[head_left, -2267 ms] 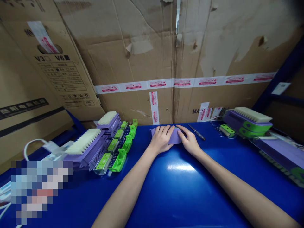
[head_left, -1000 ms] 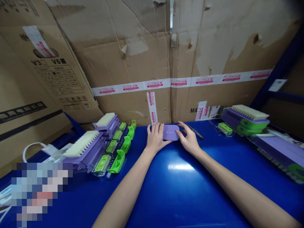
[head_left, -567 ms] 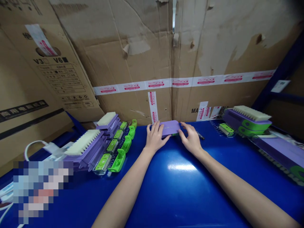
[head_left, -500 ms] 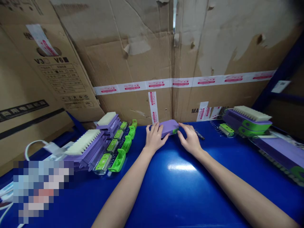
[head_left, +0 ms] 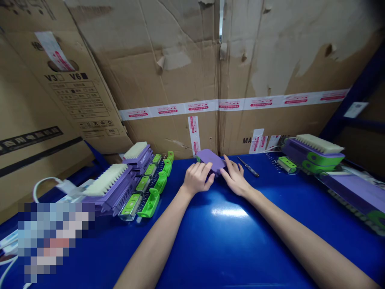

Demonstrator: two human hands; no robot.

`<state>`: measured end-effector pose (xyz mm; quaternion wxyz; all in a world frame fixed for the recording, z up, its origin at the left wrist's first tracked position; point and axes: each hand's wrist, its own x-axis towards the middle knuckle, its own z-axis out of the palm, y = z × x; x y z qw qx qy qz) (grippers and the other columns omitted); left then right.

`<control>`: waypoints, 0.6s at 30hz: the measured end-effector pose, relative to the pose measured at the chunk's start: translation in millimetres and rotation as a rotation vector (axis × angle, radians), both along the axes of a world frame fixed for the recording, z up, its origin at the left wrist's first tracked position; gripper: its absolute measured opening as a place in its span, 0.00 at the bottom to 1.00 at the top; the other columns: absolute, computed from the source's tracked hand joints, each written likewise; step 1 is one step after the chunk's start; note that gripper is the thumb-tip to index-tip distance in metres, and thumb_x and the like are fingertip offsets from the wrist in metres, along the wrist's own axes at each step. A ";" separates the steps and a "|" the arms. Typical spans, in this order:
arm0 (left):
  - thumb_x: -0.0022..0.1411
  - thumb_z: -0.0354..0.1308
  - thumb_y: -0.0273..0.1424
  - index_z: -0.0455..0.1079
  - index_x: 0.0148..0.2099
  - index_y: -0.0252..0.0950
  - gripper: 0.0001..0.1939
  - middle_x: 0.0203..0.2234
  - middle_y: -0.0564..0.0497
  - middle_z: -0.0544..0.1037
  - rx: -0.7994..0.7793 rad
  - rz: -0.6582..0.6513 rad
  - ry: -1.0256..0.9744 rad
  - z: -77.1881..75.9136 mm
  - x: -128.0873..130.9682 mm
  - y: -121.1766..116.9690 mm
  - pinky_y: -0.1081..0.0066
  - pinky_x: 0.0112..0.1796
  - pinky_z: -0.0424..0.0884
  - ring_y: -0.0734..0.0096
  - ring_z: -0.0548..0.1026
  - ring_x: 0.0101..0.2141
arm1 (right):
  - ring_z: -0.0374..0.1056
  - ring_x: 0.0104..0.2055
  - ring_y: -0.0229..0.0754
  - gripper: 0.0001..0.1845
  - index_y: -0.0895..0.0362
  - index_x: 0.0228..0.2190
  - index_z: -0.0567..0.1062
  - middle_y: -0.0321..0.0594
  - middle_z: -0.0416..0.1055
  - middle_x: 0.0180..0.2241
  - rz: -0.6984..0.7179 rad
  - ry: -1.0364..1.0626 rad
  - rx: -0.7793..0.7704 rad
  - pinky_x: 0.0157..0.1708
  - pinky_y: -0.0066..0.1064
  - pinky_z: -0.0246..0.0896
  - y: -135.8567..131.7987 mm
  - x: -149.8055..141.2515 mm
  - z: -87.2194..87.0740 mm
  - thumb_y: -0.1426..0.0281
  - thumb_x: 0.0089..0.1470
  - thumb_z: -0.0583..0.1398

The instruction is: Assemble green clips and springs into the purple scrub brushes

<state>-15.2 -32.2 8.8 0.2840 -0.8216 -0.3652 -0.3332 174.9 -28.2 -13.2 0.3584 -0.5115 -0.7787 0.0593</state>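
Observation:
Between my two hands, toward the back of the blue table, is a purple plastic brush body (head_left: 211, 159) with a bit of green at its left end. Its flat, smooth face is turned up, and its underside is hidden. My left hand (head_left: 197, 177) grips its near left edge with curled fingers and the thumb pointing right. On the right edge, my right hand (head_left: 236, 176) holds it between the thumb and longer fingers. A slim screwdriver (head_left: 248, 166) with a clear handle lies just right of my right hand.
At left stand purple brush parts with pale bristles (head_left: 106, 179), several clear-and-green pieces (head_left: 131, 204), springs and green end caps (head_left: 149, 204). Purple-and-green brushes (head_left: 321, 150) and one clear-and-green piece (head_left: 287, 164) lie at right. Cardboard (head_left: 168, 80) walls the back.
The purple brush body has turned in my hands, its green end going from the right to the left. My left hand has curled and shifted slightly. More of the screwdriver shows now.

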 end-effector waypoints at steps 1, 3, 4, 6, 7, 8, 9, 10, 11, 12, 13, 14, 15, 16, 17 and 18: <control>0.62 0.44 0.35 0.68 0.47 0.31 0.18 0.32 0.43 0.76 -0.005 -0.007 0.001 0.6 -0.9 -0.2 0.64 0.33 0.63 0.61 0.73 0.33 | 0.52 0.60 0.50 0.31 0.55 0.62 0.49 0.48 0.61 0.56 -0.024 0.038 0.001 0.58 0.55 0.39 2.0 1.5 -1.7 0.57 0.61 0.42; 0.61 0.45 0.32 0.68 0.48 0.31 0.17 0.38 0.41 0.75 -0.021 0.016 -0.016 1.0 -2.1 0.7 0.62 0.39 0.64 0.58 0.72 0.39 | 0.55 0.58 0.50 0.30 0.55 0.61 0.51 0.49 0.62 0.55 -0.069 0.099 0.043 0.57 0.52 0.43 5.3 4.6 -3.8 0.56 0.61 0.42; 0.61 0.45 0.31 0.67 0.49 0.31 0.17 0.42 0.40 0.74 -0.036 0.029 -0.018 0.6 -2.4 1.8 0.60 0.43 0.64 0.57 0.70 0.43 | 0.56 0.57 0.50 0.30 0.55 0.60 0.53 0.49 0.63 0.54 -0.093 0.114 0.071 0.56 0.51 0.45 6.5 5.9 -4.1 0.56 0.61 0.43; 0.61 0.47 0.32 0.65 0.52 0.31 0.19 0.50 0.38 0.70 -0.075 0.042 0.003 -1.2 -2.3 4.5 0.57 0.49 0.60 0.54 0.66 0.50 | 0.57 0.55 0.51 0.29 0.56 0.59 0.56 0.50 0.65 0.52 -0.138 0.110 0.115 0.54 0.50 0.48 7.5 7.7 -3.2 0.57 0.60 0.44; 0.61 0.47 0.34 0.64 0.54 0.32 0.20 0.52 0.38 0.68 -0.096 0.040 0.025 -2.4 -1.9 5.8 0.56 0.51 0.58 0.54 0.64 0.53 | 0.58 0.55 0.51 0.28 0.57 0.58 0.57 0.50 0.65 0.52 -0.159 0.095 0.130 0.53 0.49 0.50 7.5 8.3 -1.9 0.58 0.60 0.44; 0.62 0.48 0.36 0.63 0.55 0.32 0.21 0.53 0.38 0.66 -0.114 0.039 0.047 -3.7 -1.4 7.1 0.55 0.53 0.57 0.53 0.63 0.54 | 0.58 0.54 0.51 0.27 0.57 0.58 0.58 0.50 0.65 0.51 -0.182 0.075 0.144 0.52 0.48 0.51 7.2 8.8 0.0 0.59 0.61 0.44; 0.62 0.48 0.37 0.63 0.56 0.32 0.22 0.54 0.38 0.66 -0.130 0.044 0.062 -5.0 -0.8 8.2 0.55 0.53 0.56 0.54 0.62 0.55 | 0.59 0.53 0.50 0.26 0.58 0.57 0.59 0.50 0.66 0.51 -0.209 0.051 0.162 0.51 0.46 0.51 6.8 9.6 2.5 0.60 0.61 0.44; 0.62 0.48 0.39 0.62 0.56 0.33 0.23 0.53 0.38 0.66 -0.142 0.059 0.069 -6.0 -0.2 9.1 0.55 0.53 0.56 0.54 0.62 0.54 | 0.60 0.52 0.50 0.26 0.58 0.56 0.60 0.50 0.66 0.50 -0.237 0.021 0.186 0.51 0.45 0.52 6.4 10.8 5.3 0.61 0.60 0.45; 0.63 0.47 0.40 0.62 0.56 0.33 0.23 0.52 0.39 0.67 -0.151 0.082 0.071 -6.7 0.4 9.8 0.55 0.52 0.57 0.54 0.64 0.53 | 0.60 0.51 0.50 0.25 0.59 0.55 0.62 0.49 0.67 0.50 -0.269 -0.012 0.214 0.50 0.44 0.52 6.2 12.9 8.5 0.63 0.60 0.46; 0.63 0.47 0.40 0.63 0.56 0.34 0.23 0.51 0.39 0.69 -0.157 0.111 0.070 -7.0 0.8 10.2 0.56 0.51 0.58 0.55 0.65 0.51 | 0.60 0.50 0.50 0.24 0.59 0.54 0.63 0.49 0.67 0.49 -0.306 -0.049 0.243 0.49 0.43 0.52 6.3 16.1 11.7 0.64 0.59 0.47; 0.64 0.46 0.41 0.63 0.55 0.35 0.22 0.49 0.40 0.70 -0.161 0.143 0.071 -7.1 1.1 10.4 0.56 0.49 0.59 0.55 0.66 0.49 | 0.60 0.50 0.50 0.23 0.59 0.53 0.65 0.49 0.68 0.48 -0.346 -0.089 0.270 0.49 0.43 0.52 6.9 20.5 14.9 0.66 0.59 0.47; 0.64 0.46 0.41 0.64 0.54 0.35 0.22 0.48 0.40 0.70 -0.162 0.172 0.073 -6.8 1.1 10.5 0.56 0.48 0.60 0.55 0.67 0.47 | 0.60 0.49 0.50 0.22 0.60 0.51 0.66 0.50 0.68 0.48 -0.391 -0.133 0.290 0.48 0.43 0.51 7.9 26.2 17.7 0.68 0.58 0.48; 0.64 0.45 0.41 0.64 0.54 0.35 0.22 0.47 0.40 0.71 -0.163 0.196 0.076 -6.4 1.0 10.5 0.56 0.47 0.61 0.55 0.67 0.46 | 0.59 0.49 0.50 0.21 0.60 0.50 0.68 0.50 0.68 0.47 -0.442 -0.178 0.303 0.48 0.43 0.50 9.3 33.3 20.0 0.69 0.57 0.48; 0.64 0.45 0.41 0.65 0.53 0.35 0.21 0.46 0.40 0.71 -0.162 0.216 0.079 -6.0 0.8 10.3 0.56 0.46 0.61 0.55 0.67 0.45 | 0.59 0.48 0.51 0.20 0.60 0.49 0.69 0.50 0.68 0.47 -0.500 -0.220 0.306 0.48 0.44 0.49 10.9 41.4 21.7 0.71 0.56 0.49; 0.64 0.45 0.41 0.65 0.53 0.35 0.21 0.47 0.40 0.70 -0.163 0.230 0.080 -5.7 0.5 10.2 0.56 0.46 0.60 0.55 0.67 0.45 | 0.58 0.48 0.52 0.20 0.61 0.48 0.70 0.51 0.67 0.47 -0.566 -0.253 0.299 0.48 0.45 0.48 12.7 50.5 22.9 0.71 0.55 0.49; 0.64 0.45 0.41 0.65 0.53 0.35 0.21 0.47 0.40 0.70 -0.165 0.239 0.081 -5.4 0.2 10.0 0.57 0.46 0.60 0.55 0.67 0.45 | 0.58 0.48 0.53 0.20 0.61 0.47 0.70 0.51 0.67 0.47 -0.643 -0.272 0.282 0.47 0.46 0.48 14.5 60.2 23.4 0.72 0.54 0.50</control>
